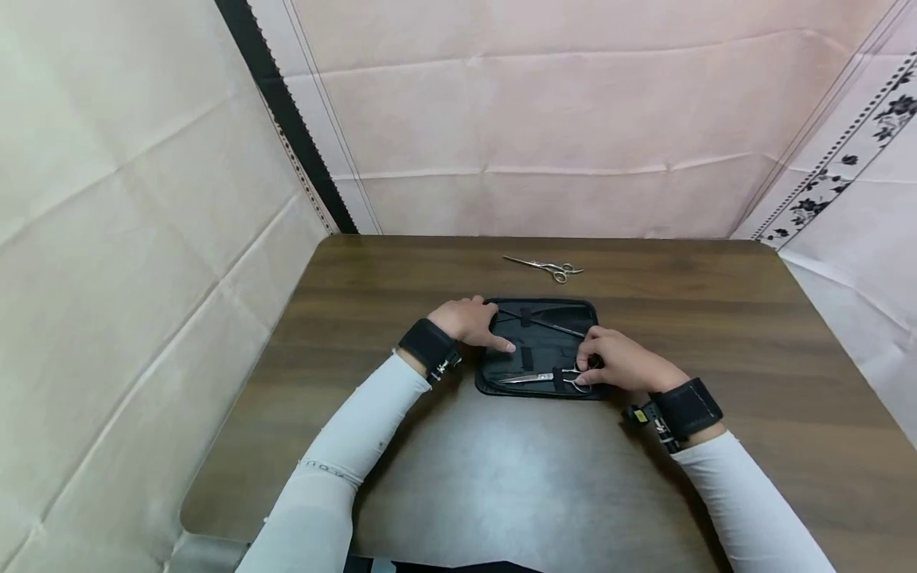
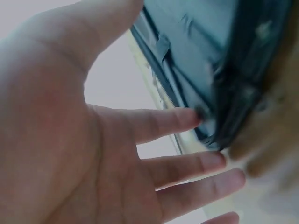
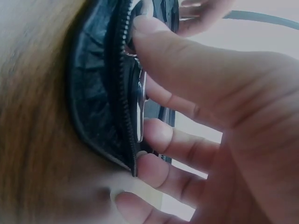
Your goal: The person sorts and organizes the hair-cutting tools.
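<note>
A black zip case point(image 1: 562, 348) lies unfolded in the middle of the table. Silver scissors point(image 1: 526, 379) sit along its near side, under a small black strap. My right hand point(image 1: 623, 362) pinches their finger loops at the case's right end; in the right wrist view the silver handle point(image 3: 140, 109) shows beside the toothed zip. My left hand point(image 1: 473, 322) rests on the case's left edge, its fingers extended in the left wrist view. A slim dark tool point(image 1: 552, 325), kind unclear, runs slantwise under another strap on the far side, its right end near my right hand.
Another pair of silver scissors point(image 1: 552, 269) lies loose beyond the case, near the far edge of the wooden table point(image 1: 430, 477). Pale cloth point(image 1: 573, 119) hangs behind the table and at both sides.
</note>
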Action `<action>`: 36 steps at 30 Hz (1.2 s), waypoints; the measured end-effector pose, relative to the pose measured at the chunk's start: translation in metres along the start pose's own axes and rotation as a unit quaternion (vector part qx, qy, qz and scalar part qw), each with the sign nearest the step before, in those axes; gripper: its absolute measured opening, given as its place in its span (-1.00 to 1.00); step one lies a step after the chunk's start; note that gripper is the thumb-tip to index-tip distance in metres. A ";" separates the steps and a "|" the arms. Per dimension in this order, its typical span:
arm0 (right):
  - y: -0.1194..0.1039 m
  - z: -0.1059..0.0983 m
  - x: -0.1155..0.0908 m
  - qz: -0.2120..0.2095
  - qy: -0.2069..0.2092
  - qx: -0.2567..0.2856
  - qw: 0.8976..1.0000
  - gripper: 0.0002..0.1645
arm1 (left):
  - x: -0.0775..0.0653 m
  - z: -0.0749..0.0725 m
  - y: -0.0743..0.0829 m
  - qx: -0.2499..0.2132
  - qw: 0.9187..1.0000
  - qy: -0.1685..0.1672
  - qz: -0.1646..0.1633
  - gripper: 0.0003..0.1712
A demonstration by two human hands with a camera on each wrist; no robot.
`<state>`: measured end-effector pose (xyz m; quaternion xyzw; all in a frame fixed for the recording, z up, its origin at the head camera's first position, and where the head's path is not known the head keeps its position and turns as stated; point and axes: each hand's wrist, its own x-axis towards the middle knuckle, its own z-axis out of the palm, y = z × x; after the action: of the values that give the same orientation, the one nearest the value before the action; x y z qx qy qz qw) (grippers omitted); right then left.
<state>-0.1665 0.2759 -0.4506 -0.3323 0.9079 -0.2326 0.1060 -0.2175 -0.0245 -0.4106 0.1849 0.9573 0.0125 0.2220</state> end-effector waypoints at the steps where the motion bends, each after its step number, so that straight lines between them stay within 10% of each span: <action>1: 0.000 0.000 0.000 0.002 -0.001 0.001 1.000 -0.77 | 0.003 -0.004 0.001 0.002 1.000 0.001 -0.001 0.09; 13: 0.001 -0.001 -0.002 0.009 -0.002 -0.006 1.000 -0.72 | 0.071 -0.041 0.003 0.023 0.997 0.059 0.038 -0.44; 25: 0.001 -0.001 -0.005 0.016 -0.011 0.003 1.000 -0.70 | 0.148 -0.034 0.015 0.081 0.980 0.172 0.059 -0.51; 36: 0.003 -0.003 -0.003 0.014 -0.016 -0.008 1.000 -0.74 | 0.168 -0.035 0.023 0.123 0.978 0.163 0.052 -0.62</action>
<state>-0.1666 0.2803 -0.4495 -0.3237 0.9126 -0.2184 0.1212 -0.3647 0.0590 -0.4469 0.2557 0.9639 -0.0644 0.0376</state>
